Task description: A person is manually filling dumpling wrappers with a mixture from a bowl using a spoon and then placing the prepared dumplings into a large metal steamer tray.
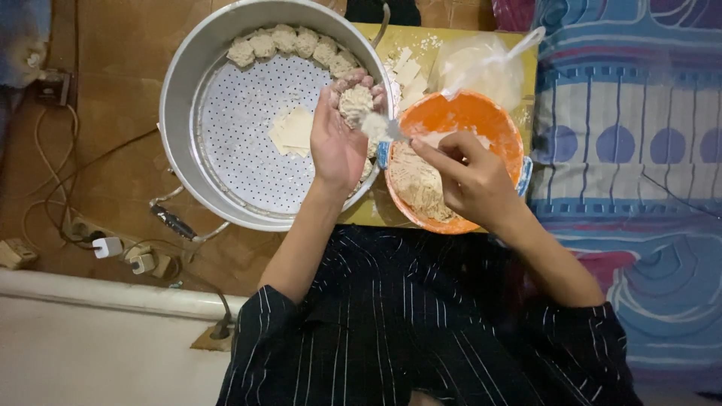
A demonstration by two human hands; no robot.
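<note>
Head view shows the left hand [338, 139] cupped palm-up over the steamer pan [184, 83], fingers curled around a filled dumpling [355, 103]; the right hand [470, 180] pinches a spoon [387, 129] touching it, beside the orange bowl [492, 124] of filling

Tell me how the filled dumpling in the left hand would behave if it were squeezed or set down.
The dumpling probably dents easily: its wrapper looks thin and the filling is heaped above it. It likely stands without rolling, as the finished dumplings sit upright in the steamer tray. It seems light, cupped in the left hand.
</note>
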